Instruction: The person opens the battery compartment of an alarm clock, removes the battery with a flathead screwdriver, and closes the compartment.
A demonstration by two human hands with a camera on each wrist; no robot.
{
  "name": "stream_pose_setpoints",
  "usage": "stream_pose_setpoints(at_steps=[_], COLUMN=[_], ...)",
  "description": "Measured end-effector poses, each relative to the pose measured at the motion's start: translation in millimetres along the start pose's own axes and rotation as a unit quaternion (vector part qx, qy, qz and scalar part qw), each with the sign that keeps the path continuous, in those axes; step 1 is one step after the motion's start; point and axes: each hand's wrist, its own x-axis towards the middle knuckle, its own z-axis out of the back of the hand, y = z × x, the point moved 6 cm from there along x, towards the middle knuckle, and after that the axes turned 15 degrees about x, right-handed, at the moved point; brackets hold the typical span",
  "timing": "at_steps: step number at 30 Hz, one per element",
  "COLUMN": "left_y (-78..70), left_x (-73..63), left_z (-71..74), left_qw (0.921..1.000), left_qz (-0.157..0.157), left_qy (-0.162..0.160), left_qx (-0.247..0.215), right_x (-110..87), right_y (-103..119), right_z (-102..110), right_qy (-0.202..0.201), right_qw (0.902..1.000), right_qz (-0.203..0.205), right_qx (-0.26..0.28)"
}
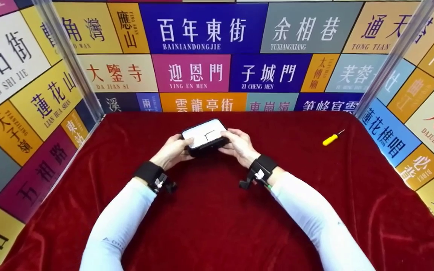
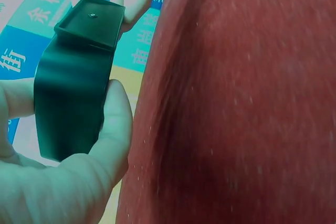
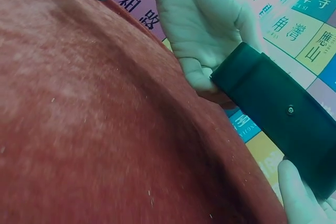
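Box is left of the screwdriver, well apart. Left hand pinches the end away from the screwdriver, right hand the end nearer it. I'd hold both grips even, box steady, screw uncovered.

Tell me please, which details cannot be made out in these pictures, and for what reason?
Head view: underside of the box, turned away from the camera.
Head view: some fingers of the left grip, hidden by the box.
Head view: tip shape of the yellow-handled screwdriver, too small.
Right wrist view: much of the right grip, cut off by the picture's edge.
Right wrist view: exact form of the shiny dot, too small.
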Motion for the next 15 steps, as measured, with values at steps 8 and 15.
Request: stream_pose_setpoints(at_steps=[8,15], left_y=[-6.2,-8.0], left_x=[4.3,5.9], left_z=[-19.2,-30.4], left_qw=[1.0,0.9999], left_qz=[-0.006,-0.003], left_qy=[0.002,0.001], left_qx=[-0.002,-0.017], right_x=[-10.0,-18.9], right_y=[12.3,19.6], right_z=[15.1,18.1], right_qy=[0.011,0.021], right_qw=[0.9996,0.9979], right_qz=[0.009,0.028], right_qx=[-0.025,-0.054])
